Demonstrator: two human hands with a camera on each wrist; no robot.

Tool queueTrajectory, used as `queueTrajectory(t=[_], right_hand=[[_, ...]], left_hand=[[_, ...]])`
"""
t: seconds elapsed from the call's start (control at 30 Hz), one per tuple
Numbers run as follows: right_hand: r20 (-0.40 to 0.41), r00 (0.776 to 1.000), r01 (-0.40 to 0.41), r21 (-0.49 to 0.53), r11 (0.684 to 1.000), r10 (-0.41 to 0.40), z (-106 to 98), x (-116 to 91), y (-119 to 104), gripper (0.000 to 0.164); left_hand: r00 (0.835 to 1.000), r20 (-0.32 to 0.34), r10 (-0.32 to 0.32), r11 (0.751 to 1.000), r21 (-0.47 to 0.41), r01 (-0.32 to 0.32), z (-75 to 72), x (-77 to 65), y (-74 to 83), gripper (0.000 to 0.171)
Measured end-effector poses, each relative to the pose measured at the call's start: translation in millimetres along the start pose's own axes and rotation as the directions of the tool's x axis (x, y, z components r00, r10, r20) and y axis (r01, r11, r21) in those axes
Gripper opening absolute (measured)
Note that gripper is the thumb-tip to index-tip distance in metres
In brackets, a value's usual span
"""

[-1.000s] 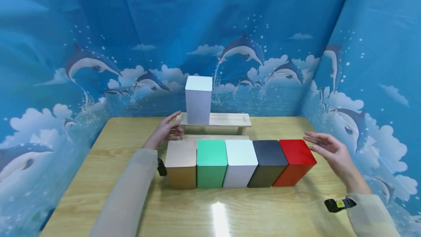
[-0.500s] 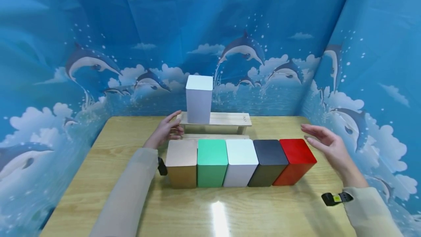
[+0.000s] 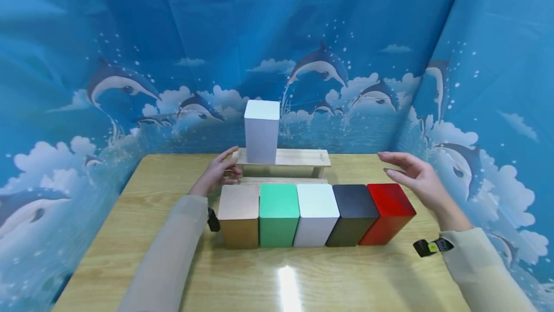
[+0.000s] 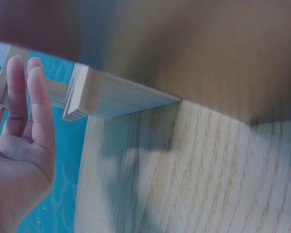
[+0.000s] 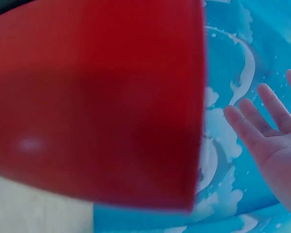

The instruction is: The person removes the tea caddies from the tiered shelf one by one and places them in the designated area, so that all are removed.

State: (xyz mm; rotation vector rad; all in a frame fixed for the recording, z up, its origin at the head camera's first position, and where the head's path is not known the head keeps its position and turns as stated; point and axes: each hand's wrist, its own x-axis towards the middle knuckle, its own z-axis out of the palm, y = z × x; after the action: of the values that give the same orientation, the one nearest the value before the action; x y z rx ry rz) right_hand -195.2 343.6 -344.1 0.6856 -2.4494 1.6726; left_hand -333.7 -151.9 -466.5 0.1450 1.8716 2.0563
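Note:
At the left end of a small two-step wooden rack (image 3: 303, 157), my left hand (image 3: 218, 171) has its fingertips right at the upper board's edge. In the left wrist view its fingers (image 4: 40, 104) are mostly straight and overlap the wood. A tall white box (image 3: 261, 134) stands upright on the upper step. My right hand (image 3: 417, 177) hovers with spread fingers behind and to the right of a red box (image 3: 391, 201), holding nothing. In the right wrist view the red box fills the left side, apart from the fingers (image 5: 276, 111).
Left of the red box, in one row, stand a dark grey box (image 3: 356, 201), a second white box (image 3: 318, 201), a green box (image 3: 279, 201) and a tan box (image 3: 239, 201). They partly hide the rack's lower step. A blue dolphin curtain (image 3: 277, 38) rises behind the wooden table (image 3: 151, 196).
My right hand has moved up and to the left, away from the red box's right side toward the back. The left hand, the boxes and the rack stay in place.

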Motion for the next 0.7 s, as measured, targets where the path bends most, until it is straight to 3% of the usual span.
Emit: queueTrajectory(t=[0.2,0.4,0.7], right_hand=[[0.02,1.0,-0.013,-0.055,0.998,0.014,8.4,19.6,-16.9,0.039],[0.066,0.998,-0.016,-0.102,0.995,0.022,20.7,35.5,-27.2,0.042],[0.174,0.984,0.047,-0.039,0.998,-0.04,35.5,59.5,-40.0,0.044]], left_hand=[[0.999,0.028,-0.03,0.999,-0.023,0.03,5.3,-11.8,14.6,0.054],[1.0,-0.004,-0.021,1.0,-0.017,0.021,2.7,-3.7,6.2,0.053],[1.0,-0.03,-0.009,1.0,-0.001,0.009,0.1,2.8,-3.2,0.053]])
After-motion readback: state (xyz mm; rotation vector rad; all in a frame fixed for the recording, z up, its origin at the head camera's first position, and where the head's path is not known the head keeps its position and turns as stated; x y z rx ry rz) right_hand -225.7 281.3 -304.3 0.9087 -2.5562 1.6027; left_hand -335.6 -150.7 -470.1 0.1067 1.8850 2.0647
